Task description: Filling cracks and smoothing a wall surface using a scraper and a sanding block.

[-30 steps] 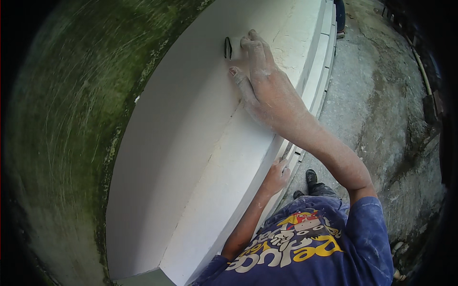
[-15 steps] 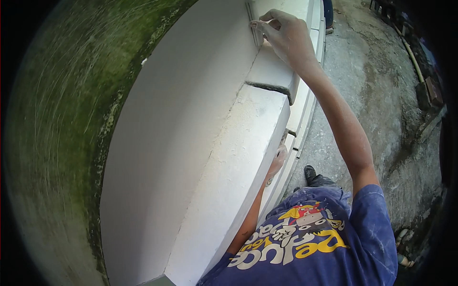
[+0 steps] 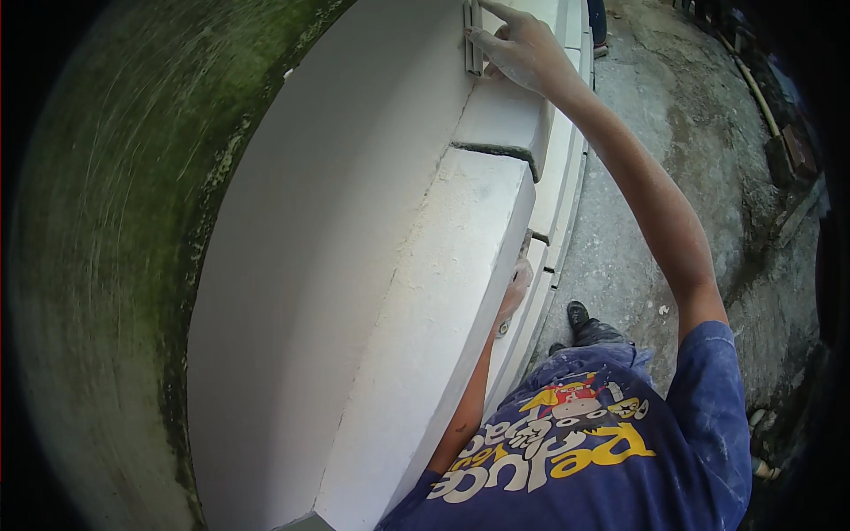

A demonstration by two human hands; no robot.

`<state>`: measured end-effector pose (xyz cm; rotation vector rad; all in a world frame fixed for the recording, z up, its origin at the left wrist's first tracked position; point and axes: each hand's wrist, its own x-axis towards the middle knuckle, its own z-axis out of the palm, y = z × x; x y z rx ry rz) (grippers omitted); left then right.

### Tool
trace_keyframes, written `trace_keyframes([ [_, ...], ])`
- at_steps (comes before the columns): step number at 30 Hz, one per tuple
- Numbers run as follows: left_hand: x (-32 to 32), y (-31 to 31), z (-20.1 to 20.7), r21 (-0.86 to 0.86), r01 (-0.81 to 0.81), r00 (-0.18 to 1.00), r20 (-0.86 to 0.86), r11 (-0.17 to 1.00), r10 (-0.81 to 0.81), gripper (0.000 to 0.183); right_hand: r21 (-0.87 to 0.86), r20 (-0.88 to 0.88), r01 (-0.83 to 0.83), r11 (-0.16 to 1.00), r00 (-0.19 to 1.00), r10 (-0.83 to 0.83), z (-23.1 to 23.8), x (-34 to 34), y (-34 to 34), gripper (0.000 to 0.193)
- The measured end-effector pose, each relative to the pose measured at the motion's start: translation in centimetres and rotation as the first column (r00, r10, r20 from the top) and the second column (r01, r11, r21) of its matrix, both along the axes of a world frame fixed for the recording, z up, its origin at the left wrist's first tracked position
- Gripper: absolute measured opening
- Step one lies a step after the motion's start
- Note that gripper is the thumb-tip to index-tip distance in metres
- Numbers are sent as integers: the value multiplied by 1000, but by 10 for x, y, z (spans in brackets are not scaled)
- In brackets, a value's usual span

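At the top, my right hand (image 3: 524,51) grips a flat, pale-grey sanding block (image 3: 474,40), seen nearly edge-on. Its index finger stretches along the block while the thumb presses on its near side. The block lies against the smooth white wall (image 3: 328,177), just above where the wall meets a projecting white ledge (image 3: 443,257). White dust coats both hands. Beyond the ledge's outer edge, lower down, is my left hand (image 3: 515,290), partly hidden by the ledge. It looks closed beside a thin, greyish strip, but what it holds is not clear.
A dark, rough gap (image 3: 496,149) separates the ledge from its farther section. Stepped white mouldings run along its outer side. A mossy green wall (image 3: 106,248) rises at left. Concrete ground (image 3: 646,195) lies right, with a brick-like block (image 3: 799,150). Someone's leg (image 3: 598,26) shows at the top.
My right hand and the sanding block have shifted slightly up in the picture along the wall, and the index finger has straightened. My left hand stays beside the ledge.
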<state>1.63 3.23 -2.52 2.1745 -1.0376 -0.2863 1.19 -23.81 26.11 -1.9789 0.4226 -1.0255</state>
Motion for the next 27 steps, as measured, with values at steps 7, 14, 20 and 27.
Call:
trace_keyframes([
  [7,9,2,-16,-25,-52,999,13,998,53,20,-87,-444,-313,946,862,245,25,-32,6,78],
  [14,10,-6,-16,-109,-46,997,-59,993,40,20,-652,59,136,746,990,-129,-45,23,-31,104],
  [20,11,0,-25,-257,-30,984,-177,966,-16,19,-508,128,109,854,990,-51,-48,23,-30,91],
  [27,38,25,-87,420,-152,-82,897,895,-434,15,-398,175,4,918,982,72,-50,6,1,70],
])
